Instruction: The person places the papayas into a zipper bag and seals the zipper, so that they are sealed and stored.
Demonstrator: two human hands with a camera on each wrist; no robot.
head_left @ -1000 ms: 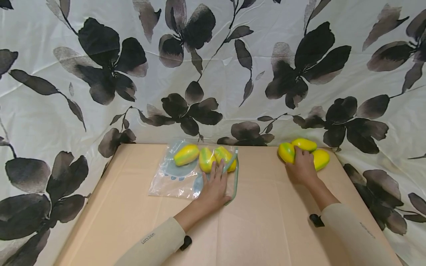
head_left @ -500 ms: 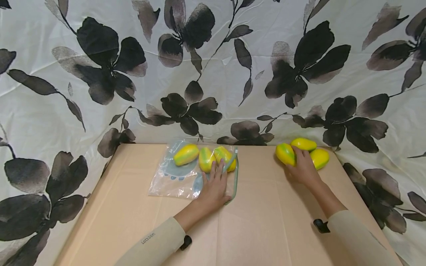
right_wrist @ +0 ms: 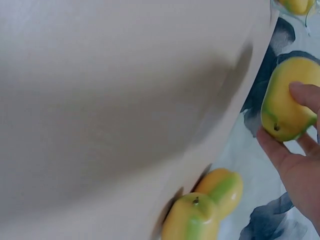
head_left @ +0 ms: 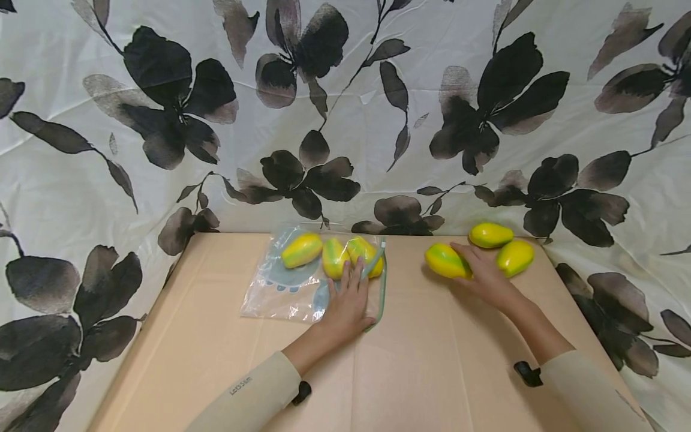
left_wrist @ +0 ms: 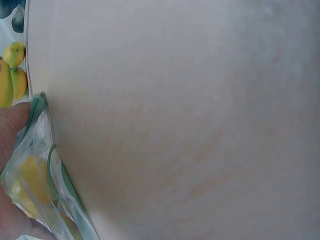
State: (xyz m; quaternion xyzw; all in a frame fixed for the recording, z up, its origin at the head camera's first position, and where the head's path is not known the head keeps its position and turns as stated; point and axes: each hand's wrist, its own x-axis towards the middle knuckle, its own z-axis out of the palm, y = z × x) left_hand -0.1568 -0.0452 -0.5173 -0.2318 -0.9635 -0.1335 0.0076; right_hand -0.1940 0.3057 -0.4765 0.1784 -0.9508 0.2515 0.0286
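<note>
A clear zip bag [head_left: 281, 307] with a green edge lies left of the middle, holding three yellow-green mangoes [head_left: 302, 251]. My left hand [head_left: 345, 309] rests on it with straight, spread fingers; in the left wrist view, the thumb [left_wrist: 14, 117] touches the green-edged mouth [left_wrist: 40, 102]. On the right, my right hand [head_left: 488, 279] holds a mango [head_left: 445, 261] between thumb and fingers, also clear in the right wrist view, where the held mango [right_wrist: 290, 97] shows its stem end. Two more mangoes, one at the back [head_left: 490, 234] and one nearer [head_left: 515, 258], lie just beyond this hand.
The tan board [head_left: 410, 372] lies under everything, its far edge close behind the bag and mangoes. A white cloth with dark flowers [head_left: 378, 150] hangs behind and spreads along both sides. Black wrist devices [head_left: 528, 374] sit at both sleeves.
My right hand has drawn one mango left, away from the other two, which have shifted slightly. The left hand and the bag have stayed in place.
</note>
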